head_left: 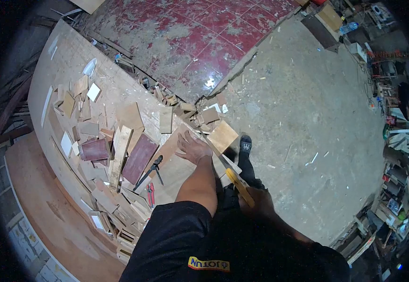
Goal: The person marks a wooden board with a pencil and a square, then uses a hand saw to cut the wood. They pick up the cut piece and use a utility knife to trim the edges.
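My left hand (192,146) lies flat with fingers spread on a brown wooden board (170,149) at the edge of the worktable. In my right hand (260,203) is the yellow handle of a handsaw (235,181); its thin blade runs up and left, close beside the board's end and my left hand. A black clamp-like tool (150,172) rests on the table left of my left forearm. Below it lie red-handled pliers (151,193).
Wood offcuts, including a dark red block (140,159) and a pale plank (120,157), cover much of the worktable (66,51). A square wood piece (223,136) is beyond the saw. Concrete floor (307,117) spreads right; clutter (399,188) lines the far right.
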A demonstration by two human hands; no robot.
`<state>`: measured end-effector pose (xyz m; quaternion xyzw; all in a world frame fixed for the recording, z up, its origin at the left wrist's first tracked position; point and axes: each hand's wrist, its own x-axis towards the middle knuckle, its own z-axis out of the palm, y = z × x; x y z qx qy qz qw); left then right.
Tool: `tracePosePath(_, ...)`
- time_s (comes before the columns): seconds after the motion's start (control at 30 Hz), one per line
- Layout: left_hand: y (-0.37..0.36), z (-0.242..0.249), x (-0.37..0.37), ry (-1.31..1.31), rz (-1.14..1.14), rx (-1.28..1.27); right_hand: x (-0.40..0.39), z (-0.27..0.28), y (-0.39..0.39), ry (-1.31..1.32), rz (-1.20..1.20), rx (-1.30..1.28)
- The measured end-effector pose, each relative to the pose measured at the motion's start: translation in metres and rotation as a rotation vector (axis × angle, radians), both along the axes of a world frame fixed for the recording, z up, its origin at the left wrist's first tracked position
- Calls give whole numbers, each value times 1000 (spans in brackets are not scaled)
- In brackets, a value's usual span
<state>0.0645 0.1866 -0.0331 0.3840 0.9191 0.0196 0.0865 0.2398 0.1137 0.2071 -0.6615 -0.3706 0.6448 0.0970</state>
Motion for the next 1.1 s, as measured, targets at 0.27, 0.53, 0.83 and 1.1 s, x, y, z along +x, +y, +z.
tracePosePath(0.27,-2,-1,-5,-86,27,-64,-37,-98,19,-246,236,669)
tracePosePath(0.53,0,-1,-1,13,-1,15,11,-24,-20,-230,208,379)
tracePosePath(0.83,1,-3,-5,-71,15,-32,-33,-120,2,-197,258,684)
tracePosePath(1.1,2,-3,-2,-32,16,24,-3,-50,-3,-176,224,379)
